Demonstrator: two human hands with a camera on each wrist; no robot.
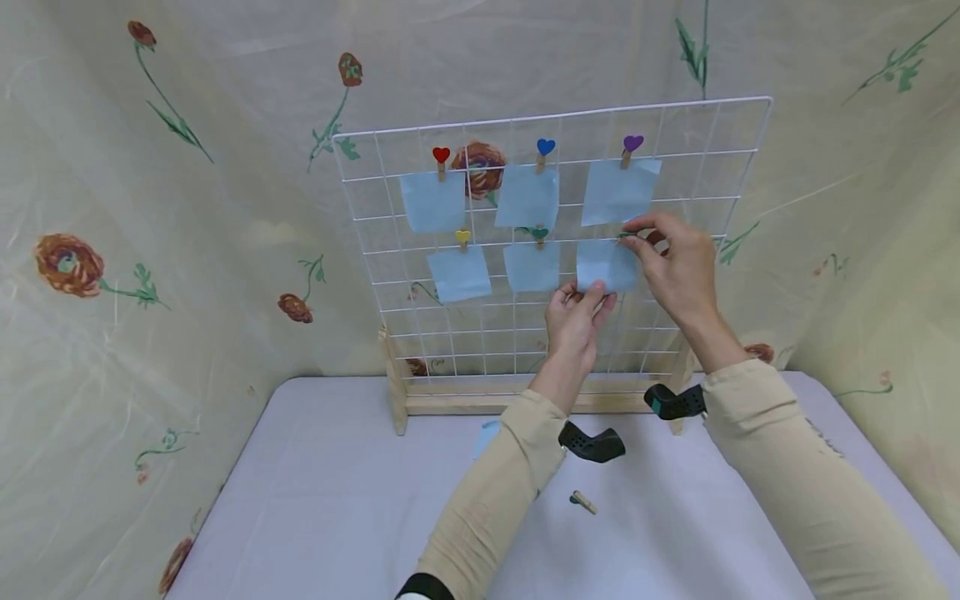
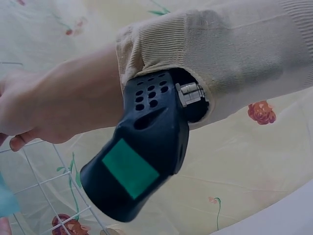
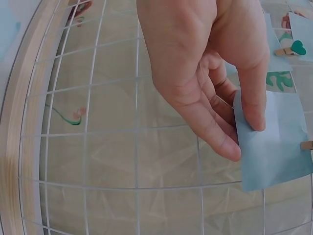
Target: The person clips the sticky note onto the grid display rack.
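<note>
A light blue sticky note (image 1: pixel 606 263) lies against the white wire grid (image 1: pixel 525 329), at the right of the lower row. My left hand (image 1: pixel 576 321) pinches its bottom edge; in the right wrist view, the left hand (image 3: pixel 210 73) has its thumb on the note's front (image 3: pixel 276 147). At the note's top, my right hand (image 1: pixel 678 262) pinches a small clothespin (image 1: pixel 626 236) with a dark green top, mostly hidden by fingers. The wooden part of this clothespin (image 3: pixel 307 145) shows on the note's edge. The right hand (image 2: pixel 24 105) is cut off in the left wrist view.
Several blue notes hang on the grid from heart clothespins: red (image 1: pixel 441 157), blue (image 1: pixel 545 148), purple (image 1: pixel 632 145), yellow (image 1: pixel 462 237) and green (image 1: pixel 539 236). Another clothespin (image 1: pixel 583 502) lies on the white table (image 1: pixel 322 500). Blue paper (image 1: pixel 486 434) shows behind the left sleeve. A wooden base (image 1: pixel 450 405) supports the grid.
</note>
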